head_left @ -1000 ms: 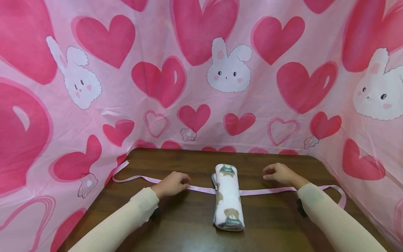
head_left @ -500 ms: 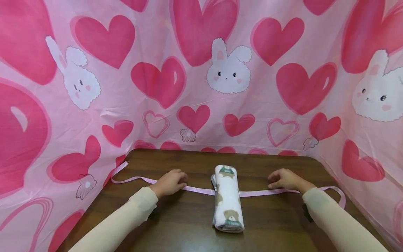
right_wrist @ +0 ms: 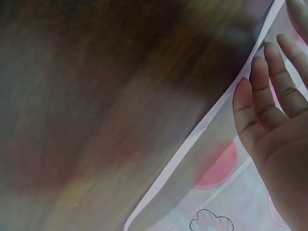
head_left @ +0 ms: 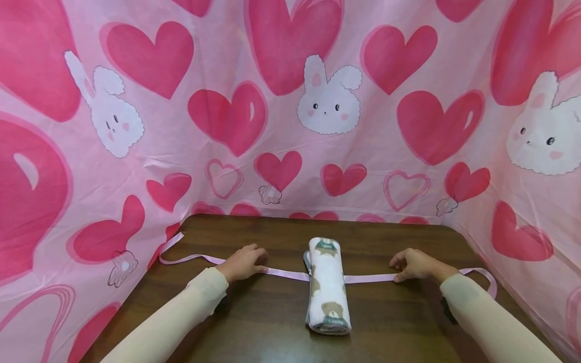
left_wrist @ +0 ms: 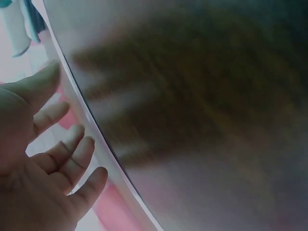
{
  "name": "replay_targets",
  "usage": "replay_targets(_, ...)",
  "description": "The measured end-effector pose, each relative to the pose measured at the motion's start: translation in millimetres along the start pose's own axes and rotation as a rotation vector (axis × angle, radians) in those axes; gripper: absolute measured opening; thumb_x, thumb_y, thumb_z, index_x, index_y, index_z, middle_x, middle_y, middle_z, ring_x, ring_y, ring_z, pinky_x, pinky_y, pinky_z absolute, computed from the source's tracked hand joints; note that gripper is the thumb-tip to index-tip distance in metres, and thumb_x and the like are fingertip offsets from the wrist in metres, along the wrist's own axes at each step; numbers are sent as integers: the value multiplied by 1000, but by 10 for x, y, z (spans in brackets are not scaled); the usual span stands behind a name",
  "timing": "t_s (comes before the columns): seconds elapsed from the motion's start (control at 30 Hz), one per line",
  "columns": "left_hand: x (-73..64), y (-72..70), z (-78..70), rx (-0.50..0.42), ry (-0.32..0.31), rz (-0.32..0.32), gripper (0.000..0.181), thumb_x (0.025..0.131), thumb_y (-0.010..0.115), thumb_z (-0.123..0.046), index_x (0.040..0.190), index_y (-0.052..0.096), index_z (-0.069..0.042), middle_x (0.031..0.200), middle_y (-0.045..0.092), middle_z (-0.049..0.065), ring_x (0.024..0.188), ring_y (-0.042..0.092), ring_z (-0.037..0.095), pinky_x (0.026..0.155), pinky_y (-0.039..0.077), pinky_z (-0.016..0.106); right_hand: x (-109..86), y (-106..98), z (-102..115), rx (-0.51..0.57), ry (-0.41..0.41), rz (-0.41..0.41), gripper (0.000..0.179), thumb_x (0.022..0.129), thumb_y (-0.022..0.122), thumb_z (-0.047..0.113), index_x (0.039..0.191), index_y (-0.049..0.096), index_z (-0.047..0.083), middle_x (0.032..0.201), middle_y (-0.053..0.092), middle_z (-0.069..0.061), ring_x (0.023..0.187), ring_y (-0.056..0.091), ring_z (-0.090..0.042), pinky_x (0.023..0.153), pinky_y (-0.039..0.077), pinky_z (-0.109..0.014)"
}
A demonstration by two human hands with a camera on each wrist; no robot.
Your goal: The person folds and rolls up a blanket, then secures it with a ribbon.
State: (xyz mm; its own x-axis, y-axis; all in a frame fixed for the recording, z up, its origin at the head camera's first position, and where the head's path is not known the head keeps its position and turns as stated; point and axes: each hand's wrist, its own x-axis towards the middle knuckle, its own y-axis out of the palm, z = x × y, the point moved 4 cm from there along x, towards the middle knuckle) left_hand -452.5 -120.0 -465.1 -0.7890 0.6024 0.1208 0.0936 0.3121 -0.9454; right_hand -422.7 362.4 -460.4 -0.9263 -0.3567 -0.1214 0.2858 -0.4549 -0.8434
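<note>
Both hands have shifted outward from the rolled towel (head_left: 330,287) since a second ago, the right one more. At left, the left hand (head_left: 243,263) has loosely bent, unclenched fingers by the pink ribbon (head_left: 288,274); contact is unclear. Between the hands, the towel lies across the ribbon. The right hand (head_left: 417,264), fingers also relaxed, has its thumb tip at the ribbon, touch uncertain.
</note>
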Motion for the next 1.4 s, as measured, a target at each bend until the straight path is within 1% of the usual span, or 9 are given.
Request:
replay_targets(0.23,0,24,36,6,-2,30,22,85,76,-28,99,67,-12,92,57,0,86,54,18,80,48,41,-43,12,-53,10,-16,4,32,69,88,22,92,70,8,82,63,2,78,55,-17,68,47,-31)
replay_targets(0.37,18,22,50,7,-11,47,14,86,75,-23,88,65,-14,83,53,-3,78,51,16,72,48,37,-65,21,-74,17,-24,0,29,70,88,20,88,69,9,78,60,2,74,53,-16,63,45,-28)
replay_targets(0.53,22,56,68,25,-42,79,19,87,74,-23,76,60,-18,74,48,-5,70,45,12,64,43,32,-88,40,-89,25,-38,1,23,72,86,17,84,68,10,73,58,3,69,52,-15,59,43,-27)
replay_targets(0.63,12,67,63,25,-53,94,19,88,73,-22,76,59,-18,72,48,-6,69,45,12,63,42,31,-99,52,-92,17,-55,7,16,75,84,16,77,69,13,69,59,5,64,52,-12,56,44,-26)
replay_targets(0.8,-3,18,4,-5,-31,127,15,90,71,-17,80,60,-16,68,50,-6,63,47,12,59,43,30,-118,57,-65,0,-92,10,13,78,81,13,72,70,14,67,60,7,62,51,-10,55,45,-27)
replay_targets(0.9,-1,-12,-19,-28,-30,154,13,91,70,-18,84,60,-15,68,52,-6,61,48,11,58,43,30,-115,46,-45,10,-95,14,13,80,79,11,73,69,14,68,60,6,63,51,-11,56,44,-27)
replay_targets(1.13,27,14,-5,-49,-86,221,15,87,75,-21,92,62,-15,75,56,-6,69,52,13,66,46,32,-87,2,2,29,-114,5,14,80,75,5,75,63,10,68,55,6,63,49,-11,56,42,-27)
replay_targets(1.3,30,7,-12,-52,-70,239,11,88,73,-18,85,63,-17,73,56,-7,68,51,12,64,45,31,-82,-15,10,92,-84,7,22,73,74,0,85,56,3,69,50,3,62,47,-13,56,39,-27)
replay_targets(1.4,31,-12,-1,-44,-60,239,13,89,72,-19,80,63,-18,71,55,-7,66,49,11,63,43,30,-100,-36,7,126,-65,21,26,74,76,3,92,58,0,70,50,1,63,46,-13,57,38,-27)
